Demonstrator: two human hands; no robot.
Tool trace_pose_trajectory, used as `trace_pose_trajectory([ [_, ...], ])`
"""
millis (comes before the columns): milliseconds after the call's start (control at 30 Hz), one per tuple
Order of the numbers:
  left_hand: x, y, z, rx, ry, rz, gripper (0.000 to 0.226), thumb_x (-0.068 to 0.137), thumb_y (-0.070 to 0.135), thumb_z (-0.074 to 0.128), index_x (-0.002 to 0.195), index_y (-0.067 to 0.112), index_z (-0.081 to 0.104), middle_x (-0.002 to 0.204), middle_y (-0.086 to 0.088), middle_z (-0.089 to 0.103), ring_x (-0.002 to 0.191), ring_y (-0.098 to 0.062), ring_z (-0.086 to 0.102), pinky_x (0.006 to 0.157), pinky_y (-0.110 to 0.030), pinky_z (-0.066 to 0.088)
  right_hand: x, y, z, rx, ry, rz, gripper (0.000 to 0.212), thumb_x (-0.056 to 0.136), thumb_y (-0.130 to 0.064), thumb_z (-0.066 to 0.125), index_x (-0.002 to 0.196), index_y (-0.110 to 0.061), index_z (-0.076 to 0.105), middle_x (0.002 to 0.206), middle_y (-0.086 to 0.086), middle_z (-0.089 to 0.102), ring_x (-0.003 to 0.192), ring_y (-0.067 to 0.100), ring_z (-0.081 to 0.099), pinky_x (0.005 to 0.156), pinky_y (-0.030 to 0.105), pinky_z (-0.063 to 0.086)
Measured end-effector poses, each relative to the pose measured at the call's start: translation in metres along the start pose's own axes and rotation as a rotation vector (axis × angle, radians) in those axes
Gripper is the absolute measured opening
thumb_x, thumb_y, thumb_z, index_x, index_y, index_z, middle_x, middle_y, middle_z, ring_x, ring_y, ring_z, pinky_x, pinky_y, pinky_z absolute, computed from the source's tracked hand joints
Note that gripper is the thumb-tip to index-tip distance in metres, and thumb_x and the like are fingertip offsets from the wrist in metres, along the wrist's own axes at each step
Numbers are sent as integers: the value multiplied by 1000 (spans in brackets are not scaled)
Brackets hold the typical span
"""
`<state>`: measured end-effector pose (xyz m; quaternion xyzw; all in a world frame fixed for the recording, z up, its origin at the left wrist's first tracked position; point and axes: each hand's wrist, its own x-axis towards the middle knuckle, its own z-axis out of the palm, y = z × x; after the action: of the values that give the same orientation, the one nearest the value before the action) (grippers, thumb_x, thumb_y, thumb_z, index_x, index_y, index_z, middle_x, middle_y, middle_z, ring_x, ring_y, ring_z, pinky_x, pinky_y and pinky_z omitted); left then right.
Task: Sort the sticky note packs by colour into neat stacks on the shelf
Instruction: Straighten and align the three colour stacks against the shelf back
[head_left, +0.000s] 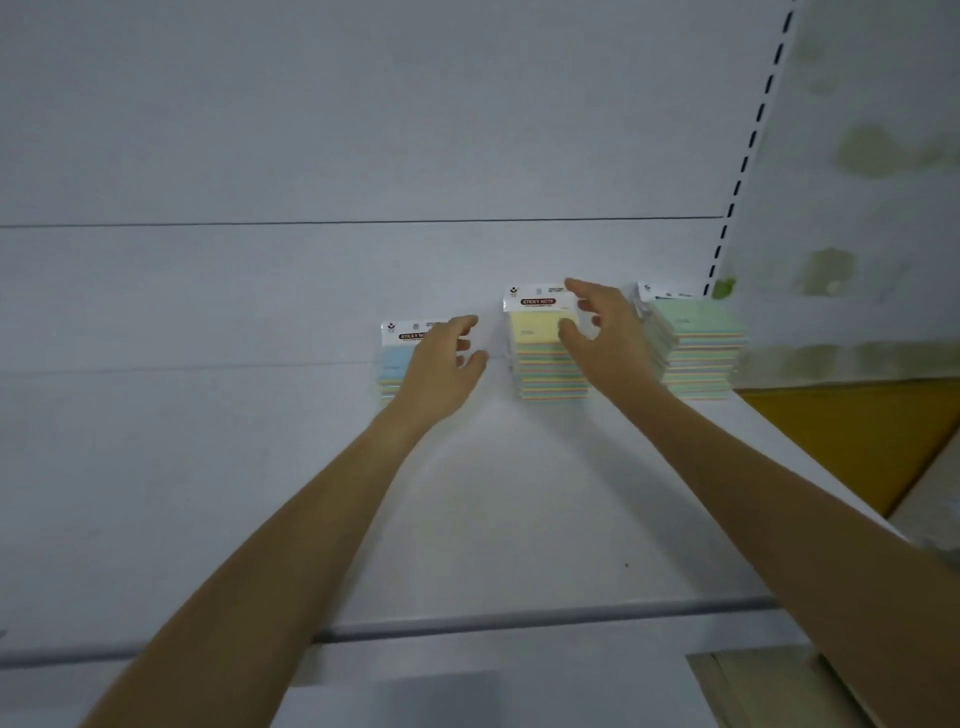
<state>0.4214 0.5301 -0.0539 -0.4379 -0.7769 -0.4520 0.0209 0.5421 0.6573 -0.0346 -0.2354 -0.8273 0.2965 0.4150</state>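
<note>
Three stacks of sticky note packs stand at the back of the white shelf (519, 493). A low stack with a blue pack on top (393, 364) is on the left. A taller one topped by a yellow pack (535, 332) is in the middle, and a green-topped stack (701, 343) is on the right. My left hand (441, 358) hovers at the right side of the blue stack, fingers loosely curled, holding nothing. My right hand (602, 327) is spread over the right side of the yellow stack, with fingers apart and empty.
The shelf's back wall is plain white, and a slotted upright (748, 150) runs along its right end. A grey rail (519, 621) edges the shelf front. Yellow and beige floor (857, 431) shows past the shelf's right end, with cardboard (769, 691) at the lower right.
</note>
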Motion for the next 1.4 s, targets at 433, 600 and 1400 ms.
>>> trace_pose_trajectory([
  [433,6,8,81,-65,-30,-239,46,76,3,63,119,1,47,115,-14,66,100,-26,64,85,-29,48,-1,77,9,29,-310,119,33,72,6,57,105,4,57,102,20,67,87,32,64,54,10,38],
  [600,5,5,85,-27,12,-162,35,77,1,61,112,0,54,110,-17,68,100,-30,65,86,-33,51,-4,80,11,65,-291,129,35,74,3,54,108,-2,56,101,19,67,91,33,63,74,29,46],
  [1400,-3,13,83,-100,62,-109,41,82,-3,55,122,5,54,114,-14,66,108,-25,62,90,-16,44,-14,71,1,135,-180,240,42,80,2,50,121,-4,53,114,14,65,106,27,61,91,28,44],
])
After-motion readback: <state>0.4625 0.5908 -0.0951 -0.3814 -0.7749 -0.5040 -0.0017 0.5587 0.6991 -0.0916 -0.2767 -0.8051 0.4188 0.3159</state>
